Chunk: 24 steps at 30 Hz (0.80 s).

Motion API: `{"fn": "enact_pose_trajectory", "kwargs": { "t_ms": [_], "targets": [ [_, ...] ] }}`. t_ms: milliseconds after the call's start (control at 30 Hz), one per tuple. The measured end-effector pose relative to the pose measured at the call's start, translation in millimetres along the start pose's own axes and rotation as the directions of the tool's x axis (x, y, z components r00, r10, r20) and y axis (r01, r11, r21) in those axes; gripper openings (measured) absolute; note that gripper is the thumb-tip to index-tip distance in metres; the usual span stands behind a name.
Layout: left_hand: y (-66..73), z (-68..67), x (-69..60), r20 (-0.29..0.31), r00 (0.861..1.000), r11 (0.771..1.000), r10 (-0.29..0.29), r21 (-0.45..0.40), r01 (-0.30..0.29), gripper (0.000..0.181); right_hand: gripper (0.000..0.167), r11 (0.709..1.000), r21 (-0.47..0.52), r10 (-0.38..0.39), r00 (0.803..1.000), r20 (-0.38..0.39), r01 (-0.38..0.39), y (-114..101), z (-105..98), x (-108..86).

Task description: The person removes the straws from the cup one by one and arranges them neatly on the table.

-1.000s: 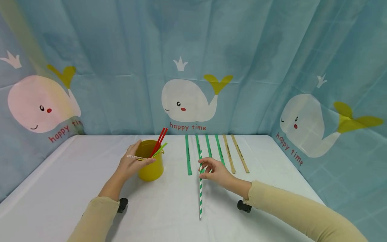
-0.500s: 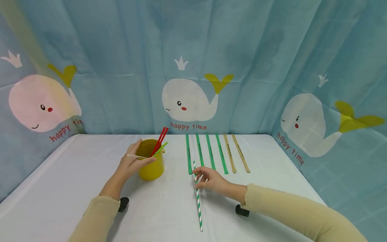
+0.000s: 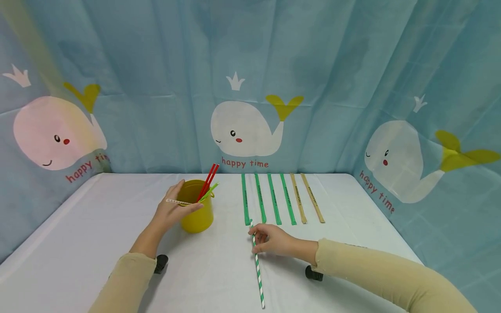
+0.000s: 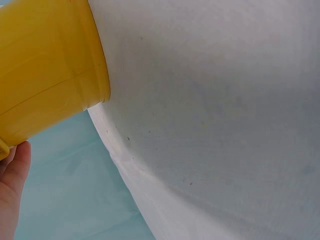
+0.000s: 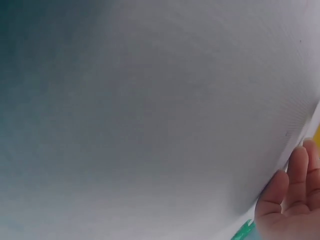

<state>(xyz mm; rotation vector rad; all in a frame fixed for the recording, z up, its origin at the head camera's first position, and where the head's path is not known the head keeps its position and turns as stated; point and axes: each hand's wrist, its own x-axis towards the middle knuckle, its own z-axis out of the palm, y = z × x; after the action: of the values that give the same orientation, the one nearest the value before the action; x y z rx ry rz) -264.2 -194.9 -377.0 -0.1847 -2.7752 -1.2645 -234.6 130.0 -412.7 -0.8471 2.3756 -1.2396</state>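
Note:
A green-and-white striped straw lies between the thumb and fingers of my right hand, which pinches it near its far end. Its near end points toward the front of the table. My left hand grips the yellow bucket around its left side, thumb across the front. Red straws and a light green straw lean out of the bucket to the right. A white dotted straw pokes out over the rim by the left hand. In the left wrist view the bucket shows its side and base.
Several green paper-wrapped straws and two tan wrapped ones lie in a row at the back of the white table. A blue curtain with whale prints stands behind and on both sides.
My right hand has drawn the striped straw back toward the front and slightly left, off the row of wrapped straws. The left hand stays on the bucket.

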Motion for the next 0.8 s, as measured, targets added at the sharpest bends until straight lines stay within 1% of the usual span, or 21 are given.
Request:
{"fn": "enact_pose_trajectory", "kwargs": {
  "t_ms": [133, 267, 333, 367, 433, 500, 567, 600, 700, 800],
  "targets": [
    [0.2, -0.5, -0.1, -0.001, 1.0, 1.0, 0.0, -0.002, 0.0, 0.105, 0.036, 1.0, -0.004, -0.006, 1.0, 0.023, 0.006, 0.4, 1.0, 0.4],
    [-0.3, -0.1, 0.4, 0.005, 1.0, 1.0, -0.004, -0.003, 0.004, 0.105, 0.035, 1.0, -0.029, 0.0, 0.999, 0.042, 0.001, -1.0, 1.4, 1.0],
    [-0.5, 0.5, 0.9, 0.006, 1.0, 1.0, -0.005, -0.006, 0.005, 0.105, 0.041, 0.997, -0.08, 0.01, 0.998, 0.066, -0.005, -2.5, 0.4, 0.6],
    [-0.8, 0.7, 1.1, 0.007, 1.0, 1.0, -0.005, -0.007, 0.005, 0.105, 0.046, 0.992, -0.125, 0.02, 0.996, 0.085, -0.009, -2.9, -0.3, 0.3],
    [-0.7, 1.0, 1.2, 0.008, 1.0, 1.0, -0.003, -0.008, 0.003, 0.105, 0.062, 0.971, -0.236, 0.054, 0.99, 0.13, -0.022, -4.1, -2.2, -1.2],
    [-0.7, 1.1, 1.4, 0.005, 1.0, 1.0, -0.001, -0.008, 0.001, 0.105, 0.08, 0.938, -0.346, 0.087, 0.98, 0.179, -0.02, -5.3, -4.1, -3.1],
    [-0.6, 1.2, 1.6, 0.005, 1.0, 1.0, 0.0, -0.006, 0.0, 0.105, 0.094, 0.904, -0.427, 0.12, 0.969, 0.217, -0.016, -6.4, -5.6, -5.0],
    [-0.5, 1.1, 1.6, 0.004, 1.0, 1.0, 0.002, -0.004, -0.002, 0.105, 0.098, 0.891, -0.453, 0.132, 0.964, 0.23, -0.014, -7.5, -6.1, -6.0],
    [-0.6, 0.6, 1.5, 0.001, 1.0, 1.0, 0.0, -0.003, 0.0, 0.105, 0.105, 0.857, -0.515, 0.144, 0.958, 0.25, 0.006, -10.0, -6.2, -7.6],
    [-0.3, -0.2, 0.9, 0.003, 1.0, 1.0, -0.005, 0.0, 0.005, 0.105, 0.107, 0.818, -0.575, 0.137, 0.959, 0.25, 0.033, -12.8, -4.1, -8.2]
  ]
}}
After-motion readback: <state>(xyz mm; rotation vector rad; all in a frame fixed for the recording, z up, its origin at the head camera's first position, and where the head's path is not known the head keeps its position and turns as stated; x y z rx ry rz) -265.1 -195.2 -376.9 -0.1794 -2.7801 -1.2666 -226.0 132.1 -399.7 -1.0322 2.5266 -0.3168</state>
